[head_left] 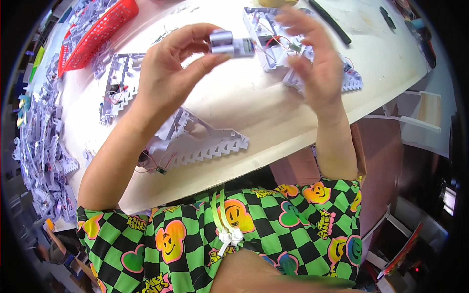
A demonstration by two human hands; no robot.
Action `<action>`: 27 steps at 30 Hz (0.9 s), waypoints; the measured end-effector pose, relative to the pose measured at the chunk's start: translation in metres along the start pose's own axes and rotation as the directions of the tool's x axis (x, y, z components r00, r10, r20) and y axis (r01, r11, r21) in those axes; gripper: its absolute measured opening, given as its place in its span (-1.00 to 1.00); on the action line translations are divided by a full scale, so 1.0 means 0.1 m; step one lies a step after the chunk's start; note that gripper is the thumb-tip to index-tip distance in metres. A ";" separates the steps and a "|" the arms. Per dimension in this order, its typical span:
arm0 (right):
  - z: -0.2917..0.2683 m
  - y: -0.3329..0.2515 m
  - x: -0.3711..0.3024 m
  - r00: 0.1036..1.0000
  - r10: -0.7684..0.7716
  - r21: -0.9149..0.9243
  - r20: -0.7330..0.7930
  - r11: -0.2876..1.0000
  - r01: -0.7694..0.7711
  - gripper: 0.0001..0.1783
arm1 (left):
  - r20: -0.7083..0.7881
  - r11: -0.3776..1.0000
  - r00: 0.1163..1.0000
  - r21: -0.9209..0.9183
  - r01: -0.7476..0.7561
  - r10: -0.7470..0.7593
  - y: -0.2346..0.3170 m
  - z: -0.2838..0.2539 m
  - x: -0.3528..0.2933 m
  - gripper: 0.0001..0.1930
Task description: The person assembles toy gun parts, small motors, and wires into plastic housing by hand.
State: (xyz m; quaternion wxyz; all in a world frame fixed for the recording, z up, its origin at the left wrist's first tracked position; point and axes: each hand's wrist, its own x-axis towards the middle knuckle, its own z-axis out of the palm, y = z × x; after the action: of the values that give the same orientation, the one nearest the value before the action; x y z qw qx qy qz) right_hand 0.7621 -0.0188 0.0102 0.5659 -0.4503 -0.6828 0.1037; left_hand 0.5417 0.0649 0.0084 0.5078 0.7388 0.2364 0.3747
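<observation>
My left hand (181,61) is closed on a small grey plastic part (223,43), pinched between thumb and fingers above the table. Its kind I cannot make out. To its right my right hand (317,58) is raised with fingers apart, somewhat blurred. Behind that hand lies a grey plastic housing (266,53) with red wires and a small green circuit board (294,47). Below my left wrist a grey housing half (210,144) with a saw-toothed edge rests on the table, loose wires beside it. Another toothed housing (117,88) lies left of my left forearm.
A red perforated basket (95,36) full of grey parts stands at the far left. Grey plastic pieces (44,146) are heaped along the left side. A black strip (330,20) lies at the far right of the pale table (273,115). Cardboard boxes (295,168) stand below its near edge.
</observation>
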 end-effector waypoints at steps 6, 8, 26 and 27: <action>-0.37 0.21 -0.02 0.826 0.259 0.318 -0.500 0.942 -0.103 -0.65 | 0.009 0.919 0.973 0.326 -0.220 0.230 0.01 0.22 0.62 -0.68; -0.29 0.21 0.01 0.822 0.258 0.300 -0.508 0.947 -0.112 -0.68 | 0.050 0.801 0.940 0.508 -0.315 0.338 -0.05 0.37 0.78 -0.67; -0.19 0.29 -0.05 0.882 0.280 0.173 -0.379 0.958 -0.230 -0.79 | 0.246 0.561 0.964 0.786 -0.261 0.104 -0.23 0.67 1.16 -0.61; -0.16 0.31 -0.08 0.871 0.289 0.128 -0.397 0.957 -0.259 -0.79 | 0.273 0.574 0.937 0.741 -0.349 0.218 -0.28 0.55 1.13 -0.50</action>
State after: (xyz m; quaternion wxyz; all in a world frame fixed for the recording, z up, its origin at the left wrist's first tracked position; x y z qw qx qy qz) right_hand 0.7907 -0.0125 -0.0098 0.6919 -0.5340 -0.4733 0.1098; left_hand 0.6549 0.1262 0.0064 0.0871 0.9391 0.2141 0.2543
